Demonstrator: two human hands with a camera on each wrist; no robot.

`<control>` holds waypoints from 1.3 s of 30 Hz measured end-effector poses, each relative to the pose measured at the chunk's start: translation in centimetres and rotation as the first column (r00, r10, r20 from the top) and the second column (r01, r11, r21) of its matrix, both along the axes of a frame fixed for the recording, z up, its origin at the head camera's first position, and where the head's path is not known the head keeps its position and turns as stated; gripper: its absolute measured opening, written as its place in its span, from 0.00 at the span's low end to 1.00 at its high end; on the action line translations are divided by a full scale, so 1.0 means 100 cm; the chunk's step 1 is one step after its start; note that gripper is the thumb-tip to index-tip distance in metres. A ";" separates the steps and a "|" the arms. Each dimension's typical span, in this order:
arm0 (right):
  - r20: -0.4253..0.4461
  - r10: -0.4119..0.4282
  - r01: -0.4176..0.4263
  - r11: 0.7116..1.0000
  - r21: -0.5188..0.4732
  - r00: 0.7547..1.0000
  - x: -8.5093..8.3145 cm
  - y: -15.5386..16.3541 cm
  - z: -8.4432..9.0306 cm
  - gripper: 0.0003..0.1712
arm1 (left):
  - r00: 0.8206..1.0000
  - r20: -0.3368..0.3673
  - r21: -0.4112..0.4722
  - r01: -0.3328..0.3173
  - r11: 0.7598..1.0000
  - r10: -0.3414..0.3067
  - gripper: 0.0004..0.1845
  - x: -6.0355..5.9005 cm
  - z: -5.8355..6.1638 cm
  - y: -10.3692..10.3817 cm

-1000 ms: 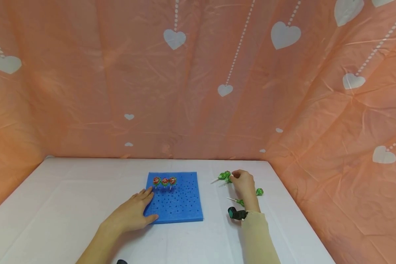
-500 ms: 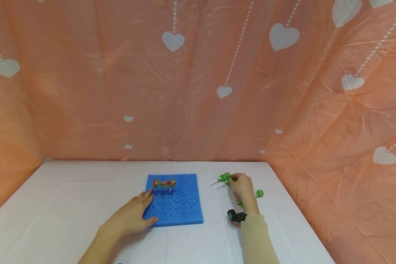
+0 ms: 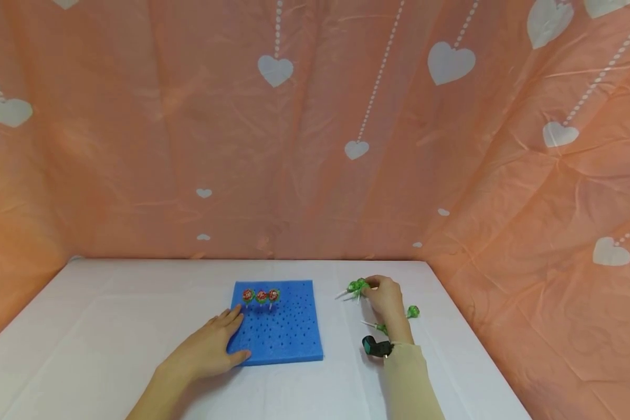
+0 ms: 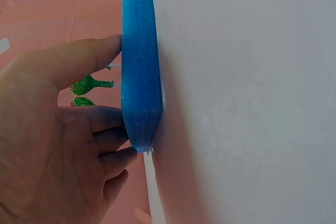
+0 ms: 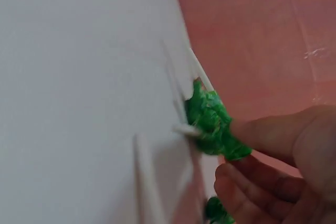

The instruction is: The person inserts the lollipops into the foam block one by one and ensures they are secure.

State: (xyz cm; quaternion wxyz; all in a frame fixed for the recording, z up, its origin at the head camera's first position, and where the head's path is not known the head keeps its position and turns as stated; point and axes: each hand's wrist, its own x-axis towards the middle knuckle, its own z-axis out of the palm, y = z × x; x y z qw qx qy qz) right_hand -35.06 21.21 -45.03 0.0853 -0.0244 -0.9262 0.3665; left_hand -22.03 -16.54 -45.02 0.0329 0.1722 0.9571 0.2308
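Left hand (image 3: 207, 349) lies flat with relaxed fingers on the near left corner of the blue foam board (image 3: 286, 326), steadying it on the desk (image 3: 110, 326). Three red lollipops (image 3: 261, 296) stand in the board's far row, just beyond the fingertips; most holes unfilled. Right hand (image 3: 385, 298) pinches a green lollipop (image 3: 356, 286). Two more green lollipops (image 3: 412, 311) lie beside that wrist, unplaced. Judged roughly half done.

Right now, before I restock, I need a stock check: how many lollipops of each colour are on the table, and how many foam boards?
Red lollipops: 3, standing in the blue foam board
Green lollipops: 4, as best the bunch at the right hand shows
Foam boards: 1
Total: 8
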 end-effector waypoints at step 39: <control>-0.510 0.334 -0.448 0.887 -0.114 0.792 0.021 -0.104 0.015 0.15 | 1.000 0.006 0.002 -0.004 1.000 0.004 0.45 0.001 0.002 0.001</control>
